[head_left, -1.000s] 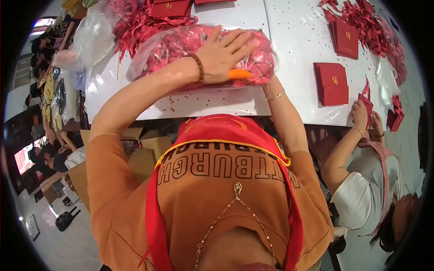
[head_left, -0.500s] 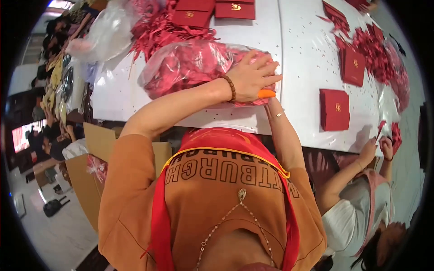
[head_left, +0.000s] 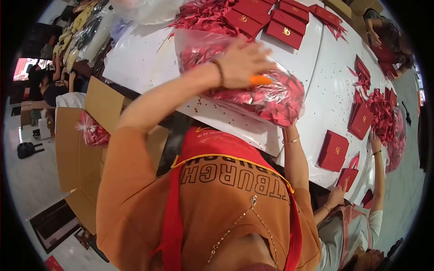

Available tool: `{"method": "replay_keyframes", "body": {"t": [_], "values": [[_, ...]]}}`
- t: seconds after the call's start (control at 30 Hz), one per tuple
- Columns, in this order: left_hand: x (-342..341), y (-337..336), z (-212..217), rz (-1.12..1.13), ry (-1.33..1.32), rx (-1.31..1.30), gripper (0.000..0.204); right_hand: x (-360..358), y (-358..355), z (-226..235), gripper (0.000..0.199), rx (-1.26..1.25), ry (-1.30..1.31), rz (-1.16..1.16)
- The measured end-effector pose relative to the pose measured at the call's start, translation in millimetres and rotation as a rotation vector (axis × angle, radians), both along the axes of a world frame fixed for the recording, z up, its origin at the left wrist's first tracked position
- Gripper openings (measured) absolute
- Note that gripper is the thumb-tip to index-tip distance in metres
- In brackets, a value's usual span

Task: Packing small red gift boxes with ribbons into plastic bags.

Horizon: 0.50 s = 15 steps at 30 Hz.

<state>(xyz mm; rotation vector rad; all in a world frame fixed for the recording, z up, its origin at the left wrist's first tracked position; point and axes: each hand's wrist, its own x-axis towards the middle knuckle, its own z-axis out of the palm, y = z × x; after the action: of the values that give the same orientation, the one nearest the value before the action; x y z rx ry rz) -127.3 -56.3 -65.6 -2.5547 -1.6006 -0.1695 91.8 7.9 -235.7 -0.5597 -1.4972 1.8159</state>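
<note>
A clear plastic bag (head_left: 280, 101) stuffed with red ribbon-like pieces lies slantwise across the near part of the white table (head_left: 140, 58). Over its top is my left hand (head_left: 246, 61), palm down, fingers spread and somewhat smeared by motion. An orange cover sits on its thumb. At the bag's right end, my right hand (head_left: 290, 128) goes underneath; only its wrist side shows and the fingers are hidden. Just beyond the bag are a heap of red ribbons (head_left: 203, 18) and several red pouches with gold marks (head_left: 285, 34).
Opened cardboard box (head_left: 74, 171) at my left, with another bag of red pieces (head_left: 92, 129) in it. To my right a co-worker's hand (head_left: 335, 197) holds a red pouch; the other reaches toward a ribbon pile (head_left: 382, 110). A red pouch stack (head_left: 333, 151) lies between us.
The bag has turned, its right end swinging toward me, and my left hand has slid back from that end toward its middle. My view has shifted too. The co-worker's hands have moved apart.
</note>
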Motion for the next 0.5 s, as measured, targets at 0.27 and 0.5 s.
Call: {"method": "replay_keyframes", "body": {"t": [0.27, 0.5], "values": [[-88.5, -21.9, -36.2, 0.206, -0.098, -0.132, 0.05, -0.9, -0.7, -15.4, 0.052, -0.11, 0.066, 0.074], [-115.8, -33.0, -41.1, 0.377, -0.457, -0.117, 0.042, 6.0, -7.9, -26.1, 0.05, -0.221, 0.117, 0.12]]}}
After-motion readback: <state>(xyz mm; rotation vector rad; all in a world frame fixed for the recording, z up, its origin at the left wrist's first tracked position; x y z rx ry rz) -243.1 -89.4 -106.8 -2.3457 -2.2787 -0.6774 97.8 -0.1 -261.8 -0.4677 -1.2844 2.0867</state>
